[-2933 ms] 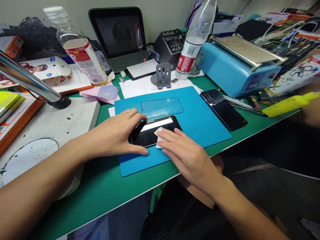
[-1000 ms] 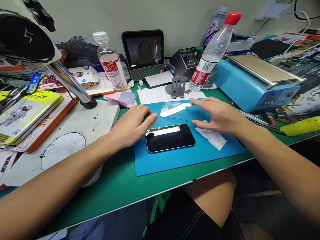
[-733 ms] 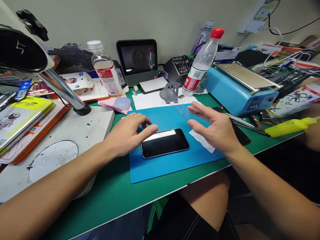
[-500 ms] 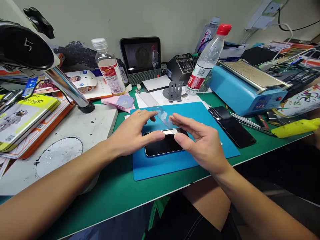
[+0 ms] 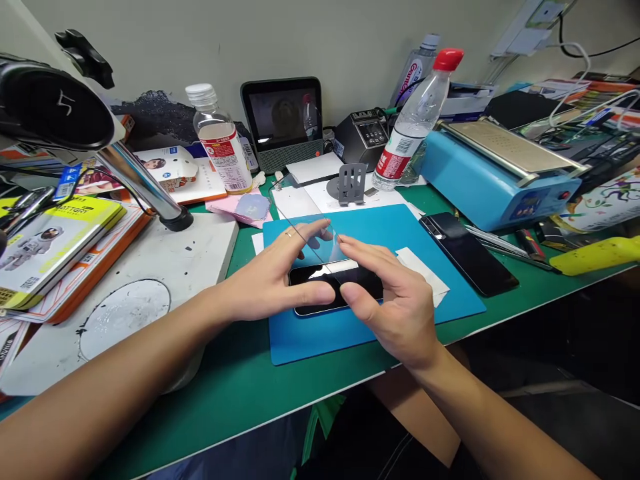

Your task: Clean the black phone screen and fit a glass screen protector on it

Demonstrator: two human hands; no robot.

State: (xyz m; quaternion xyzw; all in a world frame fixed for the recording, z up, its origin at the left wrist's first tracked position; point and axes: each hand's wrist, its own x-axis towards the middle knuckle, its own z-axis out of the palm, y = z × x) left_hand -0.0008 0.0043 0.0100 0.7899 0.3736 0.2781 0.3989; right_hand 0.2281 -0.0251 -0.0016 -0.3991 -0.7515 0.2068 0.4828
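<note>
A black phone (image 5: 361,285) lies screen-up on a blue mat (image 5: 380,223). Just above it both my hands hold a clear glass screen protector (image 5: 320,245), tilted, with its far end raised. My left hand (image 5: 277,277) grips the protector's left edge between thumb and fingers, a ring on one finger. My right hand (image 5: 395,300) pinches its right end with curled fingers. A white wipe (image 5: 423,265) lies on the mat to the right of my right hand.
A second dark phone (image 5: 467,252) lies right of the mat beside a blue machine (image 5: 495,180). Two bottles (image 5: 220,143) (image 5: 413,123), a small screen (image 5: 283,120) and a grey stand (image 5: 351,183) line the back. A microscope base (image 5: 145,267) sits left, a yellow object (image 5: 595,253) right.
My right hand left the wipe on the mat, lifted the protector from behind the phone and carried it over the phone. My left hand has now taken its other edge.
</note>
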